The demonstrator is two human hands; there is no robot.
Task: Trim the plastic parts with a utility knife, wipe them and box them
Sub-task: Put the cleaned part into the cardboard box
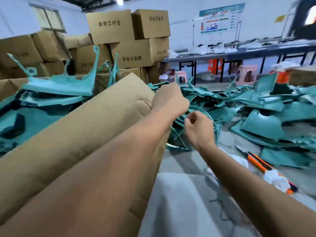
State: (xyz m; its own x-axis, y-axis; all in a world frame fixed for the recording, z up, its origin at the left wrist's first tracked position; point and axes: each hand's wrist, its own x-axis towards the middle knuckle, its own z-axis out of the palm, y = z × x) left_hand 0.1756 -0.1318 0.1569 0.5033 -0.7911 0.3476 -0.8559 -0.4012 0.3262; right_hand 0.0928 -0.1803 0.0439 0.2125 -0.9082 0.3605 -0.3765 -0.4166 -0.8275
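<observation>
Your left hand (169, 100) grips part in green pile (239, 106); right hand (199, 129) curled, contents unclear. Tangled thin strips may snag, snap. Utility knife (254, 162) loose near right.

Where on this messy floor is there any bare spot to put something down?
Bare floor shows between the open box, the right hand and the orange utility knife. Beyond both hands the teal plastic parts pile up densely; the left hand reaches into them.

Glossy plastic parts (263, 124), matt cardboard box (102, 120)
</observation>
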